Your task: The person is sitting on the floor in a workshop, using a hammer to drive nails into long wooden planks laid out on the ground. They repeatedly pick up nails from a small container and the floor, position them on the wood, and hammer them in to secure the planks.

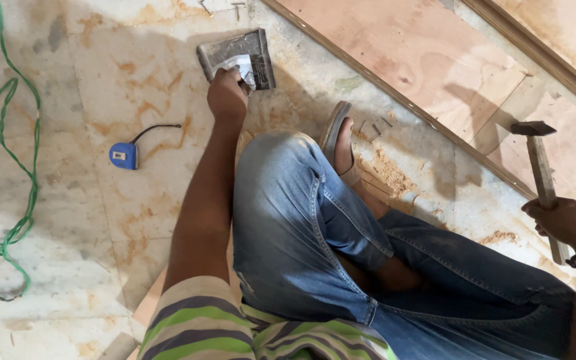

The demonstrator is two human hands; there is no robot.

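Knee [281, 173] central; left hand [227, 93] touches box [238, 59]; right hand [563, 220] grasps hammer [543, 173].

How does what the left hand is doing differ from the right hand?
The left hand reaches forward into a small grey box on the floor; the right hand is out to the side, gripping a hammer. The box lies flat, while the hammer is held head-up above the plywood. Both hands are bare.

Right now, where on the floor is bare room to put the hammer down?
Bare floor lies between the blue tape measure and the green cord, and below the tape measure, left of the left arm. It is crowded near the foot in the sandal, with sawdust and nails, and around the small box under the left hand. The right hand holds the hammer over plywood.
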